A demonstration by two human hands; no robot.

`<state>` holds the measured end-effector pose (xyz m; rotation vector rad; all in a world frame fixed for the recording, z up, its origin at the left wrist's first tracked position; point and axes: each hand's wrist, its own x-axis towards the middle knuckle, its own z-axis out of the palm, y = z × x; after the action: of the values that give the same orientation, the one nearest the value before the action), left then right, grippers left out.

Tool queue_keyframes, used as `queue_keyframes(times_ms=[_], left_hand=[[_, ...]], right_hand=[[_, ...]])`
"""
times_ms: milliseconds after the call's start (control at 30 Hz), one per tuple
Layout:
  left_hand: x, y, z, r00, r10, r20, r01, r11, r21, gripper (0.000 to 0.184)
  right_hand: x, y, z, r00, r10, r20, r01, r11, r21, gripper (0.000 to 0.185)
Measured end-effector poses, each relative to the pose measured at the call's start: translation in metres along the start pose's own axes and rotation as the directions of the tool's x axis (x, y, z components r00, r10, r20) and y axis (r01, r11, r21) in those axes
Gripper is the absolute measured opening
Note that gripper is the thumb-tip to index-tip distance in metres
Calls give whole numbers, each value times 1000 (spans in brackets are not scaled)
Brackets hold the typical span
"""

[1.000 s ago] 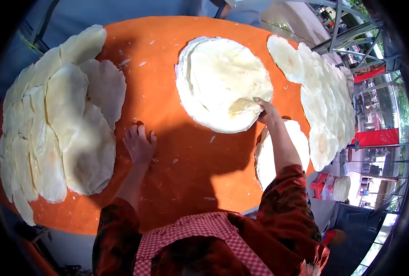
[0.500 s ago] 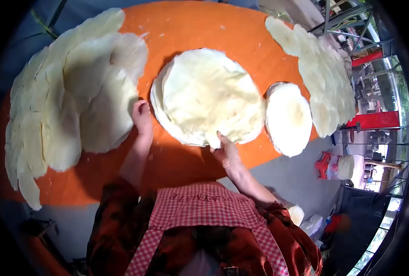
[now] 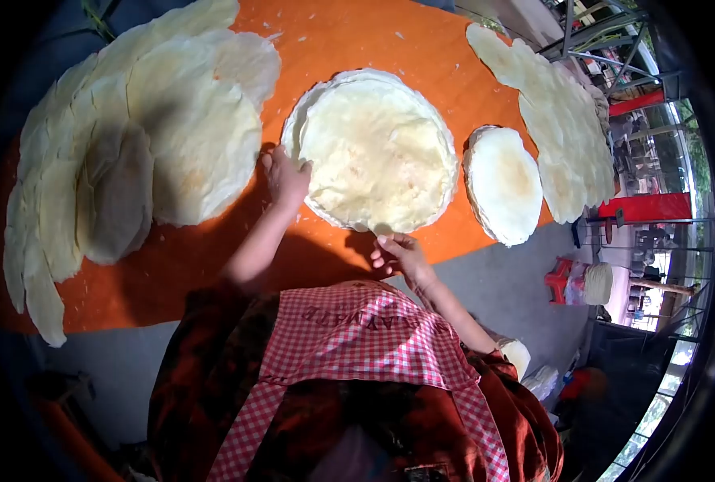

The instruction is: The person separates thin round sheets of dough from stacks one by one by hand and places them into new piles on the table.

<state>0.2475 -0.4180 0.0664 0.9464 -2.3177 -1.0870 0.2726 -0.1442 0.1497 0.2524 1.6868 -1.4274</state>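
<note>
Gently, lest the thin bread (image 3: 377, 153) tear
Right hand (image 3: 405, 255) pinches its edge, mid-frame; left hand (image 3: 290, 183), fingers loosely curled, by its left rim

Saw a pale cream, round stack of thin flatbread sheets (image 3: 377, 153) lying flat on the orange tabletop (image 3: 333, 36). Showed ragged, layered edges, faint tan patches and a wrinkled top, with lower layers bared along the left rim.
</note>
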Motion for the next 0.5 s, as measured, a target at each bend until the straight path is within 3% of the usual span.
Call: queue_keyframes(times_ms=[33, 133, 167, 267, 367, 400, 467, 500], left_hand=[[8, -4, 4, 988, 114, -105, -95, 980, 177, 28], [30, -9, 10, 934, -37, 356, 21, 999, 48, 22], [24, -6, 13, 972, 84, 220, -60, 992, -111, 23], [5, 41, -8, 964, 168, 206, -106, 954, -281, 22], [-6, 69, -14, 942, 325, 88, -320, 945, -60, 16], [-6, 71, -13, 925, 377, 46, -378, 926, 21, 15], [-4, 72, -15, 947, 286, 146, -298, 952, 68, 15], [-1, 73, -18, 951, 229, 207, -247, 967, 63, 14]], right_hand=[[1, -5, 1, 992, -127, 6, 127, 990, -67, 27], [0, -31, 13, 980, -197, 16, 198, 978, -70, 24], [7, -34, 13, 977, -210, 30, 211, 976, -60, 29], [39, -49, 25, 824, -563, -61, 535, 809, -241, 52], [46, -82, 53, 845, -531, 61, 521, 792, -319, 76], [47, -89, 57, 819, -555, 150, 539, 651, -535, 84], [62, -87, 60, 820, -549, 163, 521, 598, -609, 83], [65, -87, 59, 818, -548, 174, 553, 667, -499, 82]])
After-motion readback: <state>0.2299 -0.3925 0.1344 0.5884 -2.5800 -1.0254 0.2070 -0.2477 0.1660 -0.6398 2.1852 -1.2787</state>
